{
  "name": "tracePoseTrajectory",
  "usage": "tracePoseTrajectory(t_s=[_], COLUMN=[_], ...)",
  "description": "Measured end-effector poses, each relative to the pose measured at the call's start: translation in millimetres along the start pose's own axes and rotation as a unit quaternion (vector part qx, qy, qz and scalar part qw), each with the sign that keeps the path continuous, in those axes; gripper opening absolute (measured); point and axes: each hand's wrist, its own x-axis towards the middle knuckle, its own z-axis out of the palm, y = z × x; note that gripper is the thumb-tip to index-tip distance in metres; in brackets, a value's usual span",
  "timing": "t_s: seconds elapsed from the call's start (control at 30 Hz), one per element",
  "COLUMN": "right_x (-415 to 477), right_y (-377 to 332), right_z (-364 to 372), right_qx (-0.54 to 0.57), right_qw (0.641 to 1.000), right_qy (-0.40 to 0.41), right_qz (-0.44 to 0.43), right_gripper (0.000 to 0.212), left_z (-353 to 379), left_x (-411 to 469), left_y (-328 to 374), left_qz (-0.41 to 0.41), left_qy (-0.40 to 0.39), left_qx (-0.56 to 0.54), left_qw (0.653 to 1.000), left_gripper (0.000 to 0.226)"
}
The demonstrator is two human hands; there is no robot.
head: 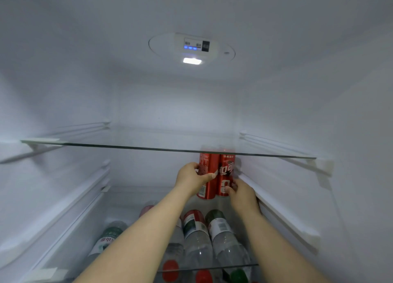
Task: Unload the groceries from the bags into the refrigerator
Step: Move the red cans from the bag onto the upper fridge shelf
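I look into the open refrigerator. Two tall red soda cans stand upright side by side at the back right of the second glass shelf [212,266]. My left hand [192,179] wraps around the left can [208,164], thumb across its front. My right hand [241,194] grips the lower part of the right can [226,172]. Both cans touch each other, and their tops show through the upper glass shelf [127,147]. No bags are in view.
Several clear water bottles [196,238] with red and green caps lie on their sides below the second shelf. The upper glass shelf holds nothing. White side walls carry shelf rails [282,210]. A lamp and control panel [192,53] sit in the ceiling.
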Motion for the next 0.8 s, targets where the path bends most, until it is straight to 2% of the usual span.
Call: tracePoseTrajectory(t_s=[0.13,0.37,0.8], right_x=[0,-3,-2], right_y=[-1,-5,-3], right_z=[1,0,1], right_qx=[-0.034,-0.038,-0.048], right_qw=[0.999,0.999,0.999], right_qy=[0.02,0.014,0.013], right_qz=[0.007,0.006,0.01], right_gripper=[0.02,0.028,0.033], left_z=[7,17,23], left_x=[5,17,31], left_y=[-2,-7,-7], left_qz=[0.009,0.0,-0.008], left_qy=[0.023,0.062,0.051], left_qx=[0.012,0.031,0.045], left_qw=[1.0,0.998,0.998], left_gripper=[0.048,0.044,0.05])
